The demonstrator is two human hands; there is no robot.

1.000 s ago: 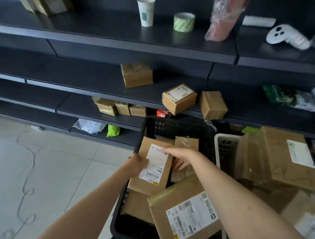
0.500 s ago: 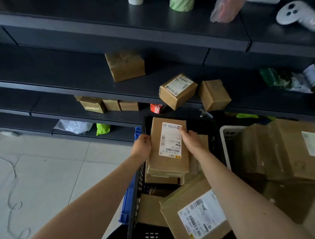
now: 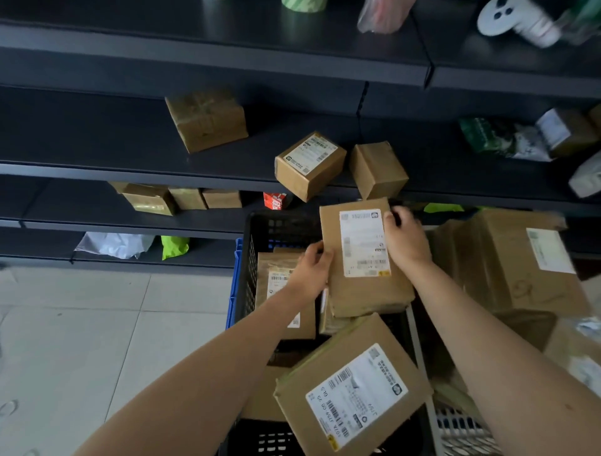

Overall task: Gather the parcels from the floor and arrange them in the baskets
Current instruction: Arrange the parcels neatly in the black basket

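Gripping the flat labelled parcel (image 3: 364,247) two-handed: left hand (image 3: 310,276) curled round its near-left edge, right hand (image 3: 406,242) clamped on the far-right edge. Held label-up between both grips, over the black basket (image 3: 260,228), likely to square it onto the packed parcels (image 3: 279,293) just below the left grip.

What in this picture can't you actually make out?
Head view only.
Label on the held parcel: print blurred, unreadable.
Black basket: its bottom is hidden under parcels.
Green tape roll: cut off by the top edge.
White basket: mostly hidden by the right forearm and cartons.
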